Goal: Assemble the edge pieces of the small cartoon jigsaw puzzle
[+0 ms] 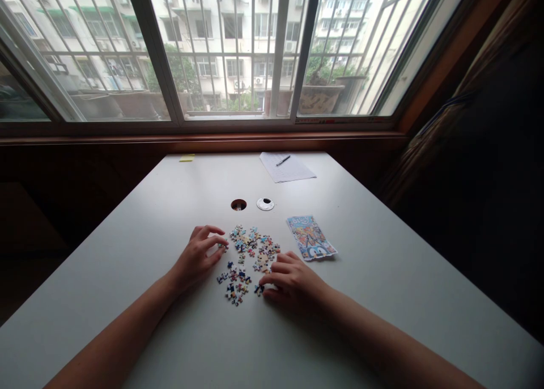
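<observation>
Printed leaflet [312, 239] to the right of the pieces, blue lettering band up top, a cartoon face at the bottom, and the title's too small to call for certain! Faint lines on the paper [293, 172] at the far edge, unreadable from here.

To the hands! Left hand [202, 253] comes in from the left, forearm bare, wrist low, fingers arched over the pile's left side. That grip is part open, thumb and fingers apart, tips at a few small pieces, none clearly caught. Right hand [295, 278] lies lower and flatter, knuckles up, fingers curled, tips down at a little dark cluster; whether that grip has pinched a piece, I can't tell!

The puzzle pieces [238, 287] sit mid-surface between the hands in loose clumps, far too many and too small to count. Now the tally: two hands, one leaflet, one sheet visible, one pen [283, 160] lying on it, one yellow notepad [187, 158] far left, one round hole [238, 204] in the surface [204, 343], one white ring [266, 204] just beside it!
</observation>
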A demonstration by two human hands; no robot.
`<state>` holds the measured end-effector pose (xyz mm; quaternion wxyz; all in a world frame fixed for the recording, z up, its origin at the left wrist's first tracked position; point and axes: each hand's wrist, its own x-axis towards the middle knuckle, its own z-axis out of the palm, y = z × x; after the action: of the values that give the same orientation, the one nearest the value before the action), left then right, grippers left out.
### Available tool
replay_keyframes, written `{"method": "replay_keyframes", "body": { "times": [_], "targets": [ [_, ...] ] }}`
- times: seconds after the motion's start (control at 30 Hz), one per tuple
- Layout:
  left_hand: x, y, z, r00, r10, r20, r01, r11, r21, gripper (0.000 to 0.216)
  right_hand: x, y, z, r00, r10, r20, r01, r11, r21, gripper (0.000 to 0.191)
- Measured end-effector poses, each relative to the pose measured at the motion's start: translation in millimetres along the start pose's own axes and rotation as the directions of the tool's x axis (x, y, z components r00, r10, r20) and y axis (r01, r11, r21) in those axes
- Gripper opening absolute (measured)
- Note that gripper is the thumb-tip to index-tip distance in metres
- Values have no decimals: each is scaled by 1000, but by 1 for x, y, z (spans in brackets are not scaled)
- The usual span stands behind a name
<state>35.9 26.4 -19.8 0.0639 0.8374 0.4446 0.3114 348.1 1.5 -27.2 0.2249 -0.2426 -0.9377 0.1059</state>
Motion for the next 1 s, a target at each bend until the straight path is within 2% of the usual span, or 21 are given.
{"method": "replay_keyframes", "body": {
  "times": [0.2,0.33,0.47,0.6,0.77,1.0],
  "targets": [
    [-2,4,1,983,175,52,-173,984,-46,10,0,1,0,998,-65,3,65,998,23,20],
    [-3,12,-4,957,261,128,-259,965,-31,17,1,-3,-3,996,-80,-24,81,996,28,19],
    [-3,21,-10,936,284,207,-283,958,-37,25,0,-3,-7,987,77,-144,-83,996,-39,21],
    [-2,23,-11,918,320,232,-317,947,-51,26,-1,-2,-10,971,203,-126,-214,973,-81,32],
    [-1,22,-10,916,337,218,-331,941,-63,26,1,-3,-12,968,240,-73,-245,967,-73,23],
    [-1,22,-11,916,341,213,-330,940,-87,25,0,-2,-13,979,175,-101,-184,979,-82,15]
  ]
}}
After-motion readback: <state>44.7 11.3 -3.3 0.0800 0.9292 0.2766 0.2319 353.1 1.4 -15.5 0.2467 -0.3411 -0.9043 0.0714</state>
